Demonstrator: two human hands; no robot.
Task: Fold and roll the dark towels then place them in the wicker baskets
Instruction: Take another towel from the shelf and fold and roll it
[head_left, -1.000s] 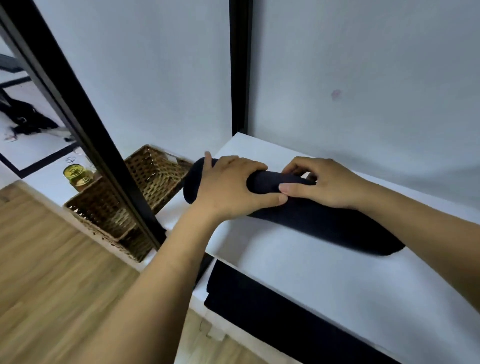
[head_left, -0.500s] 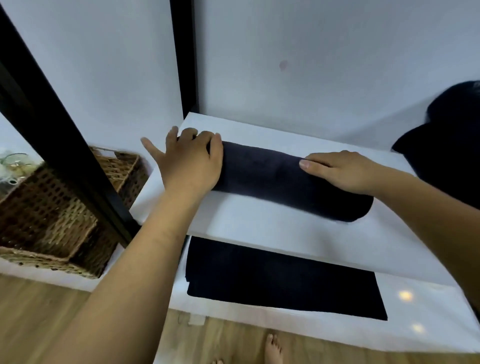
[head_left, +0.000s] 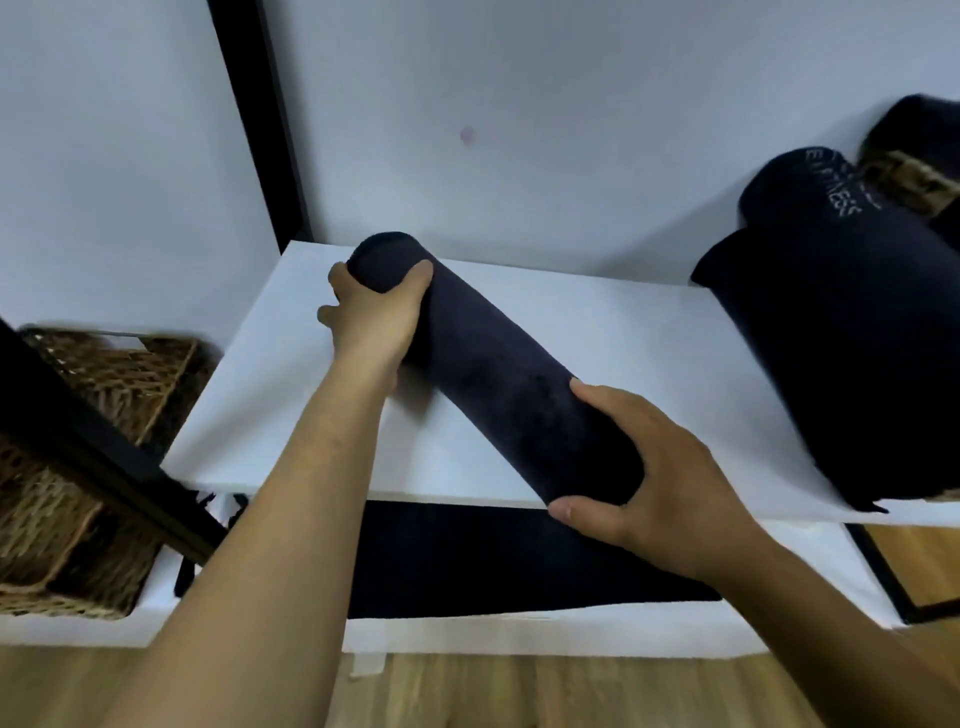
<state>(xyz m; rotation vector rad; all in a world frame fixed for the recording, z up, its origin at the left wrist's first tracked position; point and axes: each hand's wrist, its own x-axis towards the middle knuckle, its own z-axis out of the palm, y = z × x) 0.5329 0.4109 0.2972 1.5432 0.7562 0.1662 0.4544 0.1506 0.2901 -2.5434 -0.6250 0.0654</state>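
Observation:
A dark rolled towel (head_left: 488, 374) is held slanted over the white shelf (head_left: 597, 312), its far end up at the left. My left hand (head_left: 374, 312) grips that far end with fingers curled round it. My right hand (head_left: 660, 483) grips the near end at the shelf's front edge. A wicker basket (head_left: 78, 467) stands low at the left, partly hidden by a black frame post. Another wicker basket (head_left: 904, 182) at the far right holds dark rolled towels (head_left: 831, 322), one with white lettering.
A flat folded dark towel (head_left: 493, 561) lies on the lower white shelf beneath my arms. Black frame posts (head_left: 260, 119) run up at the back left and across the left basket. The white wall is close behind the shelf. Wooden floor shows below.
The roll lay flat along the shelf under my hands; now both hands grip its ends and it is lifted and turned slantwise. The view shifted right, showing the right-hand basket.

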